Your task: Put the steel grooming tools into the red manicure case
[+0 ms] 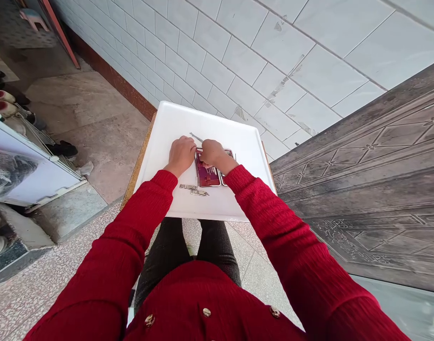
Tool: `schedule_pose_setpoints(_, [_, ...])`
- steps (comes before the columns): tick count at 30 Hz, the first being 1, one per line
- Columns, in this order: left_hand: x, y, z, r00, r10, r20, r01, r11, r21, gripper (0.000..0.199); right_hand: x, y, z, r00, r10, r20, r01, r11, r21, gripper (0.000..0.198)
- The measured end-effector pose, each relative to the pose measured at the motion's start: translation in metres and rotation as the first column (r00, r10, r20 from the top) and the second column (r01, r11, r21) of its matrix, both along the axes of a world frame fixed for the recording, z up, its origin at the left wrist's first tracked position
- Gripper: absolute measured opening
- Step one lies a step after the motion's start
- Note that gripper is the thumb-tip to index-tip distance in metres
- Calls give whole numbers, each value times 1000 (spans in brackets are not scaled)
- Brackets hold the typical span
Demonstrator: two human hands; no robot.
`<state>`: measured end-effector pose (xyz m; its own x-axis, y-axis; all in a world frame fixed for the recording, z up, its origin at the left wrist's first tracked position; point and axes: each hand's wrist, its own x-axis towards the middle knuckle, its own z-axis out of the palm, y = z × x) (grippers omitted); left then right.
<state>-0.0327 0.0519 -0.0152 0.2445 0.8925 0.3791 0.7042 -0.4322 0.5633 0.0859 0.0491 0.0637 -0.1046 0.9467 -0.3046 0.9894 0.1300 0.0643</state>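
Note:
A manicure case (207, 179) with a dark red lining and a pale rim lies open on a white tabletop (234, 203). Small metal tools sit in its lining. My left hand (181, 156) has its fingers bent and pressed against the case's upper left edge. Over the upper part of the case, my right hand (213, 154) is closed, and whatever its fingers pinch is hidden. Two nail clippers, a left one (187, 187) and a right one (200, 192), lie below the case. A thin metal tool (195, 137) rests beyond my hands.
A white tiled wall (210, 52) stands behind the table. On the right is a grey patterned panel (366, 180). A shoe rack (35, 161) with shoes stands at the left, and a pink stool (35, 20) is farther back.

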Motion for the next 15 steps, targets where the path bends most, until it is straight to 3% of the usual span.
schedule_pose_setpoints(5, [0,-1,2,1000,-6,-2,6,1000,-7,31,1,1,3,997,-55,-60,51,996,-77,14])
schedule_pose_setpoints(10, [0,-1,2,1000,-5,14,6,1000,-7,32,11,-5,6,918,-236,-319,187,966,-177,26])
schedule_pose_setpoints(15, [1,-1,1,1000,1,17,-1,1000,0,32,14,-6,10,826,-335,-453,273,941,-197,34])
